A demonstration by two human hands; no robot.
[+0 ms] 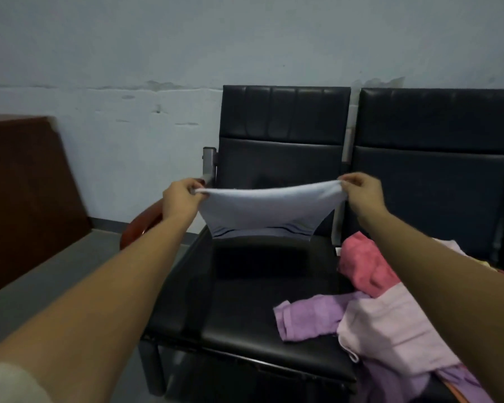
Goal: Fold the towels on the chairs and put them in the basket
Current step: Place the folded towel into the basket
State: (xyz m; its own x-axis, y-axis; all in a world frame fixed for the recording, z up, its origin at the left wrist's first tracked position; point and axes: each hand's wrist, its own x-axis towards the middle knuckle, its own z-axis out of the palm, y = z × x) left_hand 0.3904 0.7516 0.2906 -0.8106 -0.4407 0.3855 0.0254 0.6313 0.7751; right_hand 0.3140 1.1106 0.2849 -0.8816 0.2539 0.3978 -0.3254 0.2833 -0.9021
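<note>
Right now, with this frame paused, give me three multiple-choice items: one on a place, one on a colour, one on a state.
1. Where is the pale blue towel?
A. on the floor
B. in the air above the black chair seat
C. draped over the chair back

2. What colour is the crumpled towel just behind the purple towel?
A. green
B. coral pink
C. yellow

3. How is the pale blue towel held?
A. left hand and right hand each pinch an upper corner
B. only one hand holds it
C. neither hand touches it

Answers:
1 B, it hangs stretched over the seat.
2 B, its bunched folds are coral pink.
3 A, fingers of both hands close on the top corners.
</note>
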